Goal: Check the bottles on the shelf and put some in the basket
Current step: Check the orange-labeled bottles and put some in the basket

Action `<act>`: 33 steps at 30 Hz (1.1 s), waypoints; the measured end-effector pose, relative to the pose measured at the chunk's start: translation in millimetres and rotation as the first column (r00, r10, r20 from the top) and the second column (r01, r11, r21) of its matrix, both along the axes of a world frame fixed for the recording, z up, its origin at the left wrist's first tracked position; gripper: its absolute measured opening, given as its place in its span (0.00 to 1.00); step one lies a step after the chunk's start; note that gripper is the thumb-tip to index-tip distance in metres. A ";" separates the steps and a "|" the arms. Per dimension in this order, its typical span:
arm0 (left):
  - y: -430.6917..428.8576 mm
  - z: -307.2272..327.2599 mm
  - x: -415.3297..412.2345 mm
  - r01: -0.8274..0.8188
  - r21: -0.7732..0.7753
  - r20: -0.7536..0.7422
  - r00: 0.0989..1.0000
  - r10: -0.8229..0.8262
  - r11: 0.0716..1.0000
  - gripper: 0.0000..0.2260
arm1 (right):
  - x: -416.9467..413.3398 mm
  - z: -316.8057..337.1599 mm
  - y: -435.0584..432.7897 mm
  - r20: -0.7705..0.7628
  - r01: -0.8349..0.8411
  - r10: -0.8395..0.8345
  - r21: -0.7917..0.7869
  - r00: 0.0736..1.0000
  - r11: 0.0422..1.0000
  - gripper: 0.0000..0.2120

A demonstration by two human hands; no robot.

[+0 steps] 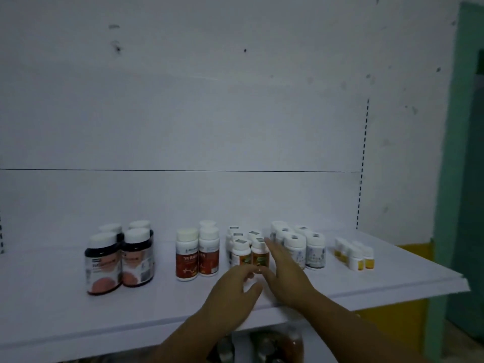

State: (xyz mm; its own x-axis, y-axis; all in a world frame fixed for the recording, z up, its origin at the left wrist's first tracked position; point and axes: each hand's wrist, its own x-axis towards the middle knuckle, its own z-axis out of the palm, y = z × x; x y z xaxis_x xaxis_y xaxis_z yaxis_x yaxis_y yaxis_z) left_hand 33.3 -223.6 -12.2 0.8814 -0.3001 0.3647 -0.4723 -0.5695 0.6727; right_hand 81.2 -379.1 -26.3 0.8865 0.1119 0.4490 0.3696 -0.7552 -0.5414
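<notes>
Because the bottles stand sorted by kind in tight clusters along the white shelf point(78, 310), each sort can be checked as a group, and the head view shows both hands at the middle cluster. The orange-labelled bottles point(259, 255) stand upright there, between the red-labelled bottles point(197, 258) and the white-labelled bottles point(314, 251). The left hand point(233, 289) reaches in from below with fingers loosely extended and thumb spread. Its fingertips are at the foot of the front orange-labelled pair, touching or just short of it, and it grips nothing. The right hand point(285, 271) lies flat with straight fingers along the right side of that pair, also holding nothing. It seems placed to wall off the white-labelled neighbours while one bottle is singled out.

Far left stand the dark bottles point(120, 260), and far right the small yellow bottles point(356, 255), both well apart from the hands. Every bottle in view is on the shelf, so the picking looks about to begin. The basket cannot be made out; dim shapes point(275, 341) below the shelf's front edge may belong to it, but it is too dark to tell.
</notes>
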 end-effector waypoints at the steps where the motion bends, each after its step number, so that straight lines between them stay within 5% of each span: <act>1: -0.1 -0.9 4.1 0.012 -0.065 -0.006 1.000 -0.012 0.998 0.10 | 11.2 -0.8 3.8 -0.016 0.008 -0.008 0.015 1.000 1.000 0.31; 8: -4.1 -17.0 38.5 -0.017 -0.513 -0.249 0.960 -0.129 0.858 0.08 | 37.1 -14.7 13.9 0.079 0.066 -0.090 0.266 0.993 0.962 0.14; 14: -2.8 -22.5 57.6 -0.114 -0.666 -0.371 0.908 -0.194 0.738 0.06 | 33.3 -14.0 6.0 0.102 0.089 -0.157 0.484 0.982 0.871 0.12; 20: -2.2 -18.4 50.7 -0.121 -0.665 -0.367 0.912 -0.182 0.737 0.11 | 21.2 -7.0 1.6 0.062 -0.066 0.026 0.844 0.998 0.533 0.14; 24: 4.8 -12.7 46.9 -0.141 -0.643 -0.440 0.872 -0.212 0.753 0.15 | 5.8 -0.3 -0.1 -0.056 -0.035 0.222 0.921 0.973 0.387 0.12; 28: 6.0 -9.6 29.1 -0.256 -0.796 -0.544 0.700 -0.463 0.548 0.12 | -12.8 4.7 -1.9 -0.059 -0.066 0.319 0.928 0.946 0.366 0.12; 33: 6.8 -13.2 7.6 -0.305 -0.885 -0.465 0.586 -0.663 0.351 0.19 | -31.4 17.4 1.6 -0.013 -0.152 0.398 0.913 0.917 0.379 0.12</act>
State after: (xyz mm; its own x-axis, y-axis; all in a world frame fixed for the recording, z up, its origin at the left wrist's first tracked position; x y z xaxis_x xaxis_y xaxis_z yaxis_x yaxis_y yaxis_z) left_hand 40.9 -216.8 -25.5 0.8821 -0.4487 -0.1432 0.4017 0.5581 0.7260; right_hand 49.9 -377.5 -8.9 0.9615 0.0205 0.2740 0.2541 0.3135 -0.9150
